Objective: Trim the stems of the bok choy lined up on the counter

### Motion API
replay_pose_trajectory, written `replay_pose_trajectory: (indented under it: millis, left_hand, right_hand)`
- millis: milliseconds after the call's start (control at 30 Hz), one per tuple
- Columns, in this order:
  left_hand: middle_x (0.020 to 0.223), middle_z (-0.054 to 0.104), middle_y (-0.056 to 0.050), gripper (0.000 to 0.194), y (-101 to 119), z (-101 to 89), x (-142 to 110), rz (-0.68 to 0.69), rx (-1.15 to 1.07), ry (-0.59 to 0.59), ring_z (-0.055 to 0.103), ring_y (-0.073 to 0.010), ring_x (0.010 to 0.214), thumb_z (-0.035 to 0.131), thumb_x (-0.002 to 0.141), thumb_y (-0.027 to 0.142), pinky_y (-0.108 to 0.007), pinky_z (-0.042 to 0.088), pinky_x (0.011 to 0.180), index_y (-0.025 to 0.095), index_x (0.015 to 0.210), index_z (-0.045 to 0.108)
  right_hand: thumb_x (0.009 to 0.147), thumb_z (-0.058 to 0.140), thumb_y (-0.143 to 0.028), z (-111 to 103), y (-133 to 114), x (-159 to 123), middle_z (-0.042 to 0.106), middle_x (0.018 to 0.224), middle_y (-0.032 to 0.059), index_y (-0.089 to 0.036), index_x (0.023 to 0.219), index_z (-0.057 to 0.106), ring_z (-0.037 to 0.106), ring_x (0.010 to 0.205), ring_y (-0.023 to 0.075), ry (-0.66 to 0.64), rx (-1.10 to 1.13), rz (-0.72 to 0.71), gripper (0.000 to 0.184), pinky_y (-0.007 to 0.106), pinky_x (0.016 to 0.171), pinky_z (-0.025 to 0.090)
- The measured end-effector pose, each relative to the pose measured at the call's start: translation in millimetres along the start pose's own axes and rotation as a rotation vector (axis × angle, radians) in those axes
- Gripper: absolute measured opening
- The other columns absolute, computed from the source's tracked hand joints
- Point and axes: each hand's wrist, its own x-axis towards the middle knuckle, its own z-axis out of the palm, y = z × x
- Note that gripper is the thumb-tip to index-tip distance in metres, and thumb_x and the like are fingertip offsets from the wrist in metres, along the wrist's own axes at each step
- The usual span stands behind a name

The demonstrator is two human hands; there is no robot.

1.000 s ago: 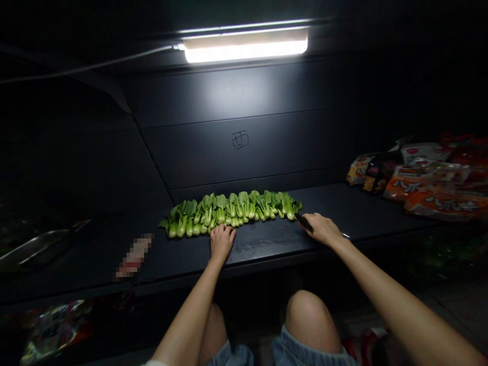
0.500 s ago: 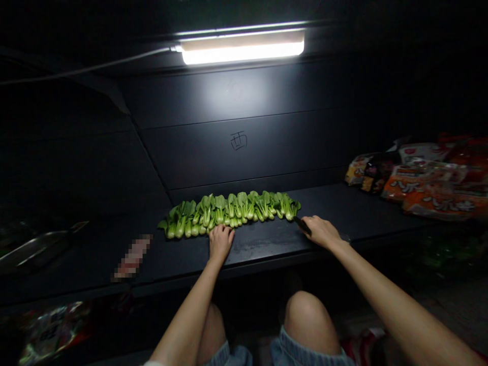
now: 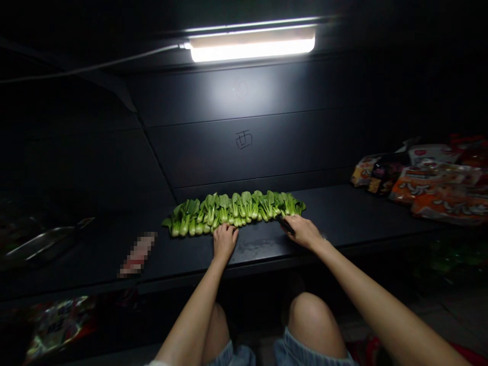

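Leftward shift of the right hand [image 3: 301,231], closed around the knife [image 3: 285,224], along the bok choy row [image 3: 232,209]; left hand [image 3: 224,242] open, flat against the row's near edge, lower centre.

A shop, by its dark display shelf [image 3: 362,211] under a strip light [image 3: 252,51] and piled bagged foods [image 3: 438,188].

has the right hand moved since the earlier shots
Yes, the right hand, gripping its dark knife, has shifted left. Against the row of bok choy, it was beyond the row's right end and now sits in front of it.
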Motion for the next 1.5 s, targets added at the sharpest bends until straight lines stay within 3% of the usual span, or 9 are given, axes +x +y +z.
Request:
replay_pose_trajectory:
  millis: [267,567,767,1167,1500]
  left_hand:
    - [0.103,0.06,-0.007,0.025,0.1,-0.1,0.7,-0.006,-0.035,0.0,0.052,-0.0219,0.1,0.047,0.091,0.036,-0.036,0.036,0.091,0.023,0.101,0.065]
    - [0.101,0.06,-0.008,0.024,1.0,-1.1,0.2,-0.006,-0.058,0.024,0.053,-0.0225,0.099,0.048,0.091,0.035,-0.037,0.038,0.089,0.021,0.101,0.066]
    - [0.101,0.061,-0.008,0.023,0.1,2.1,0.2,-0.004,-0.079,0.06,0.053,-0.0234,0.099,0.05,0.09,0.034,-0.038,0.039,0.09,0.02,0.099,0.066]
    - [0.101,0.061,-0.009,0.023,0.6,0.1,-0.5,-0.006,-0.091,0.097,0.054,-0.0247,0.098,0.049,0.09,0.033,-0.04,0.041,0.088,0.02,0.098,0.066]
    - [0.107,0.06,-0.01,0.022,-0.6,-5.4,0.0,-0.079,-0.154,0.247,0.054,-0.0252,0.103,0.048,0.088,0.025,-0.041,0.041,0.094,0.021,0.1,0.066]
  right_hand:
    - [0.087,0.049,-0.028,1.7,-5.8,6.7,0.066,0.102,0.0115,-0.018,0.104,0.061,0.061,0.095,0.0225,-0.084,-0.073,-0.018,0.023,0.028,0.077,0.043]
    - [0.093,0.043,-0.035,3.0,-28.9,16.8,0.067,0.106,0.0114,-0.017,0.11,0.059,0.057,0.104,0.0228,-0.05,-0.022,-0.069,0.03,0.028,0.081,0.042]
    - [0.095,0.038,-0.041,3.8,-40.6,23.0,0.067,0.103,0.0107,-0.019,0.111,0.06,0.061,0.097,0.0214,-0.014,0.022,0.002,0.035,0.027,0.078,0.042]
    - [0.095,0.039,-0.042,7.0,-74.0,37.0,0.069,0.102,0.0096,-0.02,0.109,0.06,0.061,0.098,0.0205,0.0,0.087,-0.071,0.034,0.026,0.076,0.04]
    - [0.095,0.04,-0.043,9.8,-74.9,38.8,0.068,0.105,0.0091,-0.021,0.114,0.058,0.062,0.095,0.0196,-0.006,0.092,-0.1,0.035,0.025,0.075,0.039]
